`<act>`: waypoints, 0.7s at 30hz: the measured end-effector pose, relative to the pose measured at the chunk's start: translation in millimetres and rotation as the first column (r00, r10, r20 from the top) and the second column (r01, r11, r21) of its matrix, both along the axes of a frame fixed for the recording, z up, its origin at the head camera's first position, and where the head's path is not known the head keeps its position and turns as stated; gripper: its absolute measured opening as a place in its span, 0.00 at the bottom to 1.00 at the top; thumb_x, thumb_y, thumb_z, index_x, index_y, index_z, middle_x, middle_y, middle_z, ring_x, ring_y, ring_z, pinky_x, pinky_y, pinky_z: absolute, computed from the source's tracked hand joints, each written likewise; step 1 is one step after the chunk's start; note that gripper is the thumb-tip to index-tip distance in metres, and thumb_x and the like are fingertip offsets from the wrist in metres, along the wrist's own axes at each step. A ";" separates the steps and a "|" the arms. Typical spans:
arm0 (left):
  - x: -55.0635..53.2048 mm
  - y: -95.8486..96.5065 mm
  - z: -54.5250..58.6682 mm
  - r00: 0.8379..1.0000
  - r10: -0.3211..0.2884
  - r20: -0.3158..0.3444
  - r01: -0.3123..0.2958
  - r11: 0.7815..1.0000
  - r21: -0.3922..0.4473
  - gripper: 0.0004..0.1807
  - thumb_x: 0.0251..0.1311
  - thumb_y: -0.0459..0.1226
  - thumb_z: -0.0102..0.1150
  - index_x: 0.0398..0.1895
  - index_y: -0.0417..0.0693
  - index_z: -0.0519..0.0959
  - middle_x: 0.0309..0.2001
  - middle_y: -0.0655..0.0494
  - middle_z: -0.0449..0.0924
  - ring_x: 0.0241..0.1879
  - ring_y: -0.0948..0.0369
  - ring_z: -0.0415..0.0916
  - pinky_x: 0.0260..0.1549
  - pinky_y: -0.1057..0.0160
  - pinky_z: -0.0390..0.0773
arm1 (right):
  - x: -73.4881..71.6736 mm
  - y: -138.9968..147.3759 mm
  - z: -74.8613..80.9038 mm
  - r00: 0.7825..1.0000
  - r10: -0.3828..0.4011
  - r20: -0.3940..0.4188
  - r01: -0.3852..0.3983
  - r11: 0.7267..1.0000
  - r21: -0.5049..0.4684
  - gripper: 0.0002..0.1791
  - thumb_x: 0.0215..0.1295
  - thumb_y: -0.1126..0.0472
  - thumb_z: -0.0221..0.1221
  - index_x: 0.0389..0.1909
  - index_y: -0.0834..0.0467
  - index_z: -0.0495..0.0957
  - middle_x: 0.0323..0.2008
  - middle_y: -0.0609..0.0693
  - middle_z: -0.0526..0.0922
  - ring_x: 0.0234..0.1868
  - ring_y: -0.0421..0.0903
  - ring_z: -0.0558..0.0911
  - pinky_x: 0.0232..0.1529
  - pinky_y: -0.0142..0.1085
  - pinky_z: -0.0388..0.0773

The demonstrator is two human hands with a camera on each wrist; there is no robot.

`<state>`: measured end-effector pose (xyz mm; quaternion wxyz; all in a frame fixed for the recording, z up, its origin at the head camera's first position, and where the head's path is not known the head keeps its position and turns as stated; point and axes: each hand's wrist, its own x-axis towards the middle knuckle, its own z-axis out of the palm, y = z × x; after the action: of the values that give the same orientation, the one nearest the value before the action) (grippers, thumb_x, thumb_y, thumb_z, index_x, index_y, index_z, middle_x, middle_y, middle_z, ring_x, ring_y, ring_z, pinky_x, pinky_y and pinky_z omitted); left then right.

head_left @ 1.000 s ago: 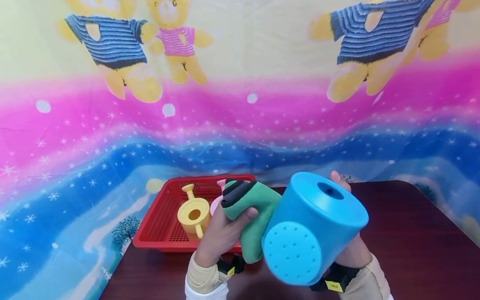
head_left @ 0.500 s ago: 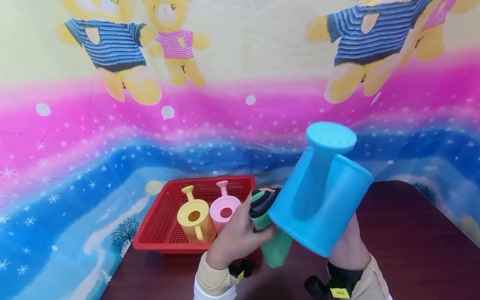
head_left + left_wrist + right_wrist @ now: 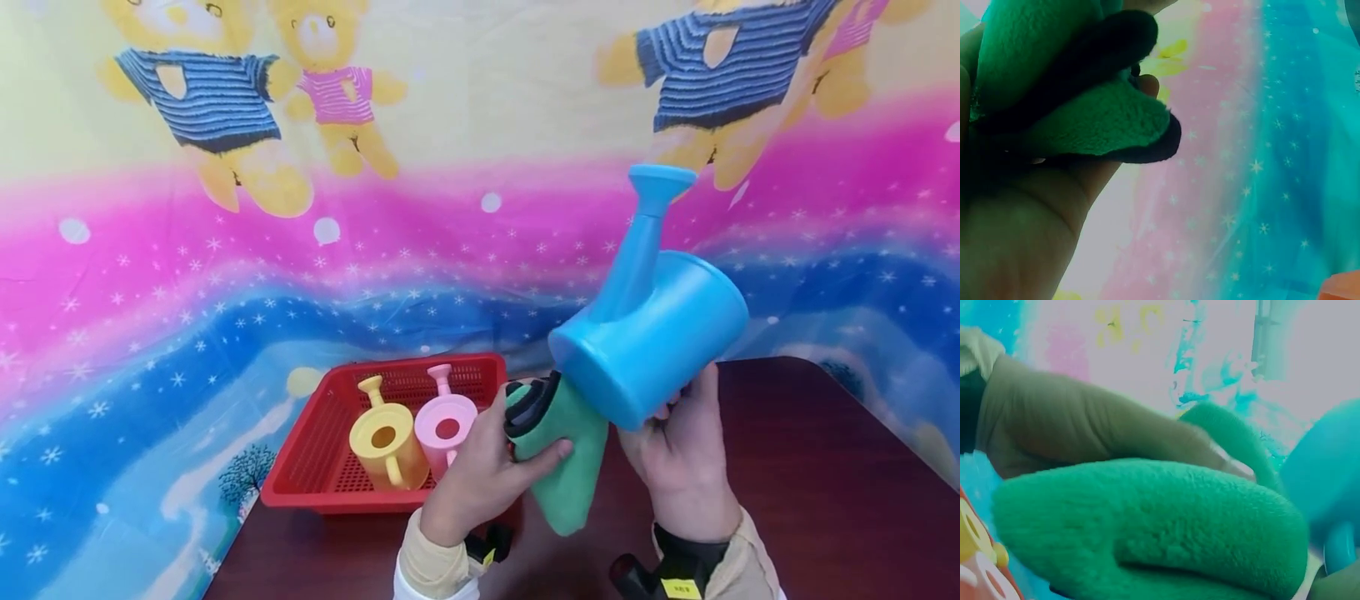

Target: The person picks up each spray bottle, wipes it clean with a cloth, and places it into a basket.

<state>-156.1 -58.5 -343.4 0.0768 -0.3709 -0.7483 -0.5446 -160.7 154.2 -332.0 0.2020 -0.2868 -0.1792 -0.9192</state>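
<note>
A blue toy watering can (image 3: 660, 333) is held up, tilted, its spout pointing upward. My right hand (image 3: 686, 467) grips it from below on the near right side; the can hides most of those fingers. In my left hand (image 3: 487, 475) is a folded green cloth (image 3: 572, 467) with dark stripes, the thumb pressed over its front. The cloth touches the can's lower left end. Close up in the left wrist view, the plush cloth (image 3: 1104, 119) shows its dark edge bands. From the right wrist view, the cloth (image 3: 1154, 519) covers the centre, with the left thumb lying over it.
A red plastic basket (image 3: 300, 467) stands at the left of the dark wooden table (image 3: 810, 483). Inside it are a yellow watering can (image 3: 390, 446) and a pink watering can (image 3: 442, 417), side by side. A printed curtain (image 3: 480, 233) hangs behind the table.
The blue watering can has turned, its sprinkler head swinging from facing me at lower left to pointing up. My left hand has moved right with the cloth, exposing the pink can.
</note>
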 end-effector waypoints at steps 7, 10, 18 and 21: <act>4.5 9.7 2.1 0.991 0.089 -0.097 -0.093 0.995 -0.031 0.33 0.64 0.38 0.71 0.68 0.45 0.67 0.61 0.48 0.83 0.59 0.57 0.86 0.60 0.62 0.84 | -0.8 -1.9 0.3 0.897 -0.442 -0.024 0.437 0.873 0.215 0.28 0.85 0.43 0.43 0.25 0.56 0.58 0.20 0.46 0.54 0.21 0.45 0.57 0.29 0.39 0.59; 4.4 9.8 2.3 0.986 0.114 -0.121 -0.116 0.993 -0.008 0.33 0.63 0.37 0.72 0.67 0.43 0.68 0.60 0.47 0.84 0.58 0.55 0.87 0.60 0.60 0.85 | 2.2 -4.4 4.2 0.787 -0.600 -0.143 0.610 0.721 0.330 0.28 0.86 0.42 0.38 0.23 0.54 0.56 0.19 0.45 0.52 0.19 0.43 0.56 0.27 0.36 0.55; 2.0 5.4 1.4 0.965 0.196 -0.176 -0.177 0.977 0.119 0.32 0.62 0.33 0.72 0.66 0.41 0.67 0.59 0.45 0.83 0.58 0.52 0.86 0.60 0.55 0.86 | 5.5 -2.1 10.9 0.646 -0.715 -0.267 0.735 0.487 0.472 0.28 0.87 0.43 0.34 0.22 0.51 0.51 0.18 0.43 0.51 0.18 0.41 0.52 0.26 0.34 0.47; 1.0 4.0 0.7 0.955 0.235 -0.181 -0.202 0.962 0.183 0.30 0.64 0.34 0.71 0.65 0.40 0.68 0.58 0.45 0.84 0.58 0.52 0.86 0.58 0.55 0.87 | 5.8 -1.2 11.4 0.602 -0.746 -0.285 0.742 0.391 0.544 0.28 0.86 0.42 0.35 0.22 0.50 0.52 0.18 0.43 0.50 0.18 0.41 0.52 0.26 0.34 0.48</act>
<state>-155.1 -54.4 -342.7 0.2420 -0.3312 -0.7265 -0.5513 -154.9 153.0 -320.6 -0.1487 -0.2509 0.2765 -0.9157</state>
